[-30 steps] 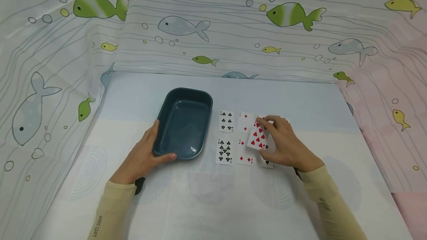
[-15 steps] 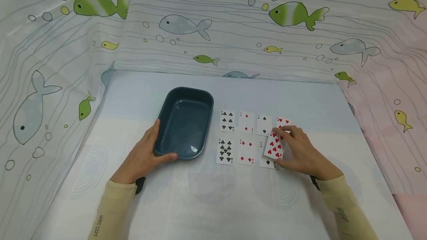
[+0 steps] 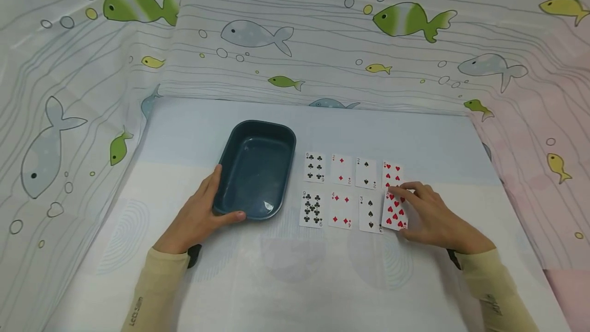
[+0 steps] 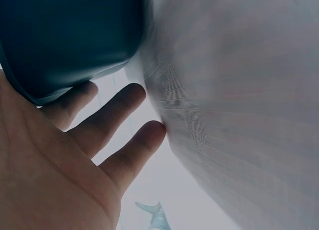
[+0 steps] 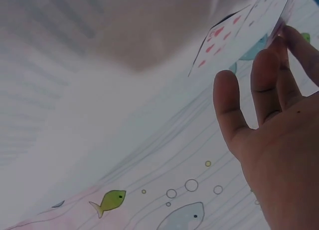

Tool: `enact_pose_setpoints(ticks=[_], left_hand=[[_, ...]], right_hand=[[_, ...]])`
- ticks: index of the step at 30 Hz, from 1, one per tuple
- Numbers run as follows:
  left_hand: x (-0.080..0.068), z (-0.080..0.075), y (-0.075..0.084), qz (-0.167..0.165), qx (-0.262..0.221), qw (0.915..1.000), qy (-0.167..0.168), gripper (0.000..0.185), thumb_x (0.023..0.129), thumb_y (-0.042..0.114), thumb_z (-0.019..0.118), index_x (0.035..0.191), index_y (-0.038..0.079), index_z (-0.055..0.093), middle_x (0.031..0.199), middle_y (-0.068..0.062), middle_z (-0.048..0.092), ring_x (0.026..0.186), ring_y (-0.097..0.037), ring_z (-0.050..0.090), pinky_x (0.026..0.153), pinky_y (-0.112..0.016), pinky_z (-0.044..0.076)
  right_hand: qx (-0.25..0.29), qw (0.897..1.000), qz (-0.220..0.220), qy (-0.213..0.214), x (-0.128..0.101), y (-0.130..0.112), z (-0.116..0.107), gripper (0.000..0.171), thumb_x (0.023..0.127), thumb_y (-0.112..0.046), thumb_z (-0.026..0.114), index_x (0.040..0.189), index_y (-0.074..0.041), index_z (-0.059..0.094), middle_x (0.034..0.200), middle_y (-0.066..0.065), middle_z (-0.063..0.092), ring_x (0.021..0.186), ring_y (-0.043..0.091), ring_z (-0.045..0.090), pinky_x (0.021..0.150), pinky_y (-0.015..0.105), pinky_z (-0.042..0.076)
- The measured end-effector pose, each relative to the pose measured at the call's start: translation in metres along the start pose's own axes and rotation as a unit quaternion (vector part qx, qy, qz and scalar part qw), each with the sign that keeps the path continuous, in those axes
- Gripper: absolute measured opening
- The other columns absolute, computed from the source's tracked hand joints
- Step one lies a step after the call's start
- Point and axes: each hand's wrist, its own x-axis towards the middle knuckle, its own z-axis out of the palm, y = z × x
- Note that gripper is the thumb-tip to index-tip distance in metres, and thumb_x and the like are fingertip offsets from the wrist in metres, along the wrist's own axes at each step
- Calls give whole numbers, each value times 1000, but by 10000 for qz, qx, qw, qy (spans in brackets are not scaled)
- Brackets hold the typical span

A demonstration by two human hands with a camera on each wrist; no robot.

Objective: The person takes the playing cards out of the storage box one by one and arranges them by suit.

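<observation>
In the head view, my left hand (image 3: pixel 195 214) rests against the near left corner of a dark blue rectangular dish (image 3: pixel 221 155). Its thumb lies along the front rim; in the left wrist view, straight, spread fingers (image 4: pixel 117 113) reach beside and under the dish wall. My right hand (image 3: pixel 435 219) pinches a hearts playing card (image 3: pixel 395 214) between thumb and fingertips. That card is slightly tilted, low over the right end of the front row, just below another hearts card (image 3: pixel 393 172). A three of spades (image 3: pixel 370 214) lies to its left.
Face-up cards lie in two rows right of the dish. The back row has a clubs card (image 3: pixel 315 168), a two of diamonds (image 3: pixel 341 169) and a two of spades (image 3: pixel 365 173). In front are another clubs card (image 3: pixel 312 210) and a diamonds card (image 3: pixel 340 211). A fish-print curtain (image 3: pixel 322 50) surrounds the table.
My right hand has carried the hearts card rightward and a little nearer, from over the spades cards to the front row's right end. My left hand stays at the dish.
</observation>
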Motion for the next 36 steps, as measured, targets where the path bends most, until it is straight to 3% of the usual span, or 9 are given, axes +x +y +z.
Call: enact_pose_setpoints(ticks=[17,27,36], left_hand=[[-1,-1,-3,-45,55,10000,1,129,76,73,74,162,30,-11,169,-10,8,150,-40,21,113,-65,28],[0,0,-2,-22,70,10000,-18,129,75,74,74,162,30,-11,169,-8,7,150,-40,21,113,-65,28],[3,-2,-3,81,276,9996,-5,129,76,75,72,163,27,-10,169,-11,10,149,-42,23,112,-64,29]], right_hand=[[-105,9986,90,-518,-5,7,-1,84,66,-16,87,143,-14,56,135,7,49,118,32,45,95,57,34],[-259,9945,484,-889,-7,9,3,82,69,-17,84,145,-13,54,137,11,48,122,37,43,98,60,34],[88,9966,454,-683,-8,6,4,84,72,-19,88,147,-11,50,138,13,46,124,37,42,98,61,37]])
